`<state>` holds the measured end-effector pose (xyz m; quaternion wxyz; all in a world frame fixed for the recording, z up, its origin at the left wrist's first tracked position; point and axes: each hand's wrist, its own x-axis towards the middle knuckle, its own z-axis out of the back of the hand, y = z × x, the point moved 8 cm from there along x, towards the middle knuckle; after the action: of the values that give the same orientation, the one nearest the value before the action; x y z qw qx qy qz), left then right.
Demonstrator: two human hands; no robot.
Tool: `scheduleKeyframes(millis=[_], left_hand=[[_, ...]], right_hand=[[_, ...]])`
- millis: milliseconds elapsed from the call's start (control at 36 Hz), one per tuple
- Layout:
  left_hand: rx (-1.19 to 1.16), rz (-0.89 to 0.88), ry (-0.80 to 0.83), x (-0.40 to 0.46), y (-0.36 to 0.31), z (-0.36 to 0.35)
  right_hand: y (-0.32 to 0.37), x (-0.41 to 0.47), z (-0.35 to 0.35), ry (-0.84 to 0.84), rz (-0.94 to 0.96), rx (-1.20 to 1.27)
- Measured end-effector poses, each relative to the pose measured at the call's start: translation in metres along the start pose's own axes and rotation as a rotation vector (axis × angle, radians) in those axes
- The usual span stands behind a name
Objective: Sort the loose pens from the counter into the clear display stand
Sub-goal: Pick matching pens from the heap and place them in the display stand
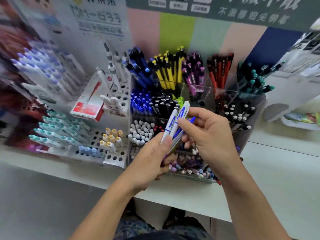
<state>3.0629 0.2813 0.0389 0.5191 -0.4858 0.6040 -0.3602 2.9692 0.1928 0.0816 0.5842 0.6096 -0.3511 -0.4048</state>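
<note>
My left hand grips a small bunch of white pens with blue markings, their ends pointing up and away. My right hand pinches one of these pens near its upper part, thumb in front and fingers curled behind. Both hands hover over the front of the clear display stand, whose compartments hold blue, yellow, pink, red, teal, black and white pens standing upright. The front compartments are partly hidden by my hands.
A white perforated pen rack with teal, yellow and blue-capped pens stands left of the stand. A red and white box leans behind it. All rest on a white counter. White containers sit at the right.
</note>
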Motion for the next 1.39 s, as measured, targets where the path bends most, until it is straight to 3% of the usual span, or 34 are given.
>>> scheduleKeyframes(millis=[83,167,278,361,472,611,917,1056,1139,1222,1389], left_hand=[[-0.201,0.005,-0.028,-0.006,-0.007,0.02],[-0.31,-0.031,-0.084,-0.008,-0.011,0.046],[-0.079,-0.26,-0.285,-0.012,-0.026,0.085],[-0.038,-0.354,-0.385,-0.017,-0.033,0.099],[-0.009,-0.321,-0.417,-0.015,-0.036,0.104],[0.097,-0.298,-0.411,-0.006,-0.03,0.11],[-0.026,-0.294,-0.337,-0.003,-0.036,0.112],[-0.216,-0.222,-0.209,0.001,-0.028,0.104],[-0.205,-0.226,-0.246,0.0,-0.026,0.105],[-0.083,-0.278,-0.34,-0.002,-0.029,0.109],[0.001,-0.327,-0.366,-0.005,-0.036,0.103]], right_hand=[[0.015,0.002,-0.02,0.023,0.07,-0.029],[0.043,0.001,-0.02,-0.111,0.204,-0.063],[0.096,-0.007,-0.001,-0.377,0.531,-0.201],[0.109,-0.003,-0.014,-0.383,0.647,-0.359],[0.098,0.006,-0.045,-0.363,0.733,-0.646],[0.084,0.019,-0.063,-0.297,0.727,-0.717],[0.065,0.053,-0.072,-0.036,0.345,-0.627],[0.082,0.056,-0.053,-0.076,0.3,-0.863],[0.083,0.056,-0.034,-0.041,0.228,-0.929],[0.086,0.051,-0.038,-0.021,0.272,-0.848],[0.091,0.04,-0.075,0.017,0.502,-0.666]])
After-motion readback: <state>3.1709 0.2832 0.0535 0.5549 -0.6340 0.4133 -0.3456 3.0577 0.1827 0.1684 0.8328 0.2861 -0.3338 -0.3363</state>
